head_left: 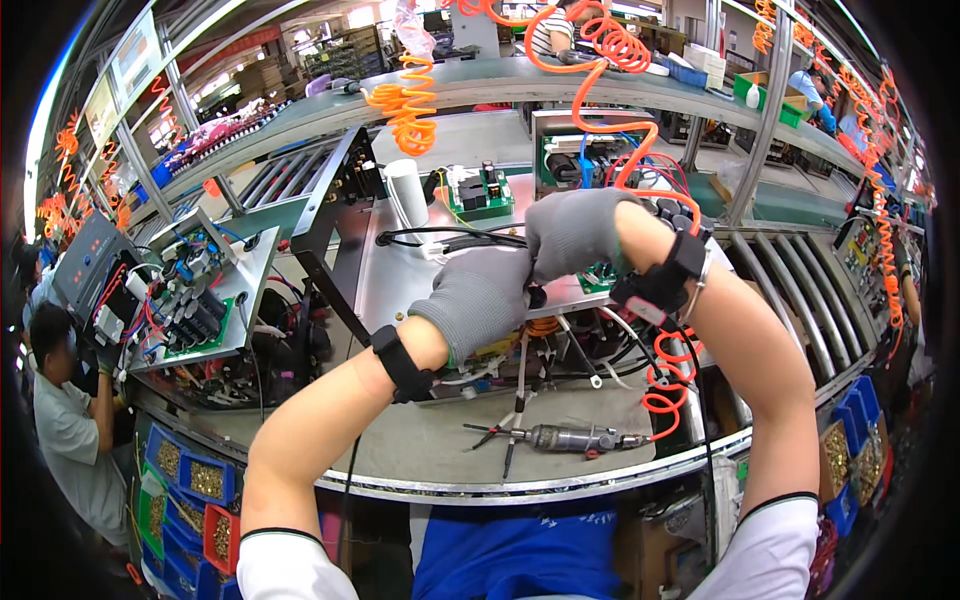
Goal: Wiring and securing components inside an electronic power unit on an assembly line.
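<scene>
A grey workbench curves along the near edge, its metal rim running just above the person's blue apron. On it, close to the body, lies a pneumatic screwdriver on its side, joined to an orange coiled air hose that climbs past the right forearm. Thin pliers lie just left of the screwdriver's tip.

Beyond these sits an open metal chassis with loose white and black wires spilling from its front edge. Both hands wear grey knit gloves and dark wrist straps. The left hand is curled and pressing down on the chassis front, fingers bent under so that what it grips is hidden. The right hand is closed into a loose fist just above and touching the left; a small dark part shows between them, but I cannot tell which hand has hold of it. A black cable loops across the chassis plate behind the hands.

Blue parts bins at lower left hold brass-coloured screws; more blue bins at lower right hold similar small hardware. To the left, a tilted unit with a green circuit board and dark capacitors stands near a seated co-worker. Farther back are a white roll, another green circuit board, roller rails and factory shelving.
</scene>
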Available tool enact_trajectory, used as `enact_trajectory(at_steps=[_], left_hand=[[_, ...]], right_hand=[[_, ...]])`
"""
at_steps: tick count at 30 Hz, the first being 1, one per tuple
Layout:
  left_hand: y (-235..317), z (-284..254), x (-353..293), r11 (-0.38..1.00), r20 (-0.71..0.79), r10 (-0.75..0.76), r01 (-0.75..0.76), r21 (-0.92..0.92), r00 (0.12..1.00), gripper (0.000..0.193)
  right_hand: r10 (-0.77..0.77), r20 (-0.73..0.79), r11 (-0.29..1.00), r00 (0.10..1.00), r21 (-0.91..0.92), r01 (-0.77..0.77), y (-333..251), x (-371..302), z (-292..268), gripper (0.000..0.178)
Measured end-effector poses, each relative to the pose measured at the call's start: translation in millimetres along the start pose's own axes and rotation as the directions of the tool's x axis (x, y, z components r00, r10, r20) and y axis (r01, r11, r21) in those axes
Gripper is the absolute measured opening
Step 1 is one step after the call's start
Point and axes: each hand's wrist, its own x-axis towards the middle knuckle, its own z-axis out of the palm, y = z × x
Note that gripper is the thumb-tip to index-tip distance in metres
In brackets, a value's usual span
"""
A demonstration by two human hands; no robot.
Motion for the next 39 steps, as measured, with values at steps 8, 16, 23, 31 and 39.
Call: enact_trajectory(at_steps=[8,16,23,31,39], left_hand=[[-32.8,0.6,12.7,0.946,0.097,0.128,-0.093,-0.312,0.987,0.039],[-25.4,-14.0,4.4,0.999,-0.489,0.033,-0.019,0.034,0.872,0.026],[-53.7,-88.9,-22.4,0.947,-0.806,0.002,0.258,0.191,0.591,0.018],[7.2,-30.6,-96.1,0.924,-0.858,0.382,-0.148,0.353,0.344,0.043],[10.9,96.4,-169.7,0.925,-0.456,-0.012,-0.163,-0.343,0.89,0.054]], right_hand=[[-0.052,-0.167,0.886,0.985,0.447,0.123,2.7,-14.2,16.4,0.028],[-0.095,-0.493,0.968,0.865,0.158,0.196,25.5,-22.9,53.9,0.028],[-0.259,-0.614,0.964,0.745,-0.109,0.244,15.4,-6.3,59.6,0.029],[-0.192,-0.535,0.966,0.823,-0.253,0.061,2.5,-8.5,64.4,0.028],[0.06,-0.583,0.84,0.81,0.468,0.275,52.2,-8.3,10.1,0.027]])
